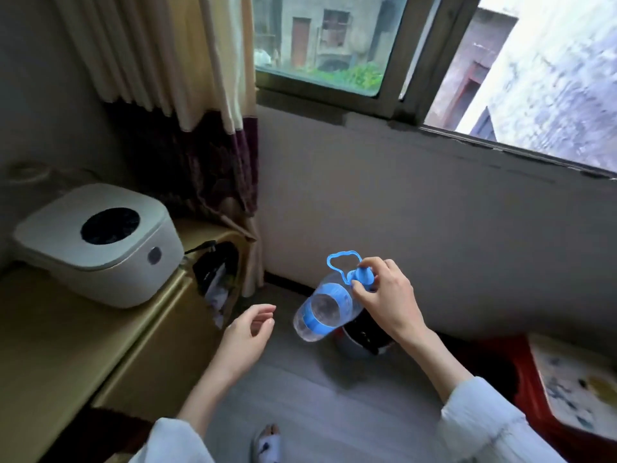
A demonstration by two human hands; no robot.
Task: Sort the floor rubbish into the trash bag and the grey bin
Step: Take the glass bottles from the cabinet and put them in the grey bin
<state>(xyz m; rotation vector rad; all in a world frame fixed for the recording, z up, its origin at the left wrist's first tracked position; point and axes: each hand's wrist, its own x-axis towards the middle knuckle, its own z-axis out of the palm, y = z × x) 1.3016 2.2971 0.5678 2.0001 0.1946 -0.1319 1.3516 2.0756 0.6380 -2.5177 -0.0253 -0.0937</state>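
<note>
A clear plastic bottle (322, 307) with a blue label hangs tilted above the grey bin (359, 344), which stands on the floor by the far wall; judged from here, the bottle is best lowered squarely over the bin's mouth before the pinch is released. The right hand (384, 295) pinches the blue cap, wrist bent downward. To its left, the left hand (248, 329) is empty, fingers loosely curled.

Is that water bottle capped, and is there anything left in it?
Capped: the right hand grips the blue cap on the bottle. It looks empty, its clear body showing no liquid.
</note>
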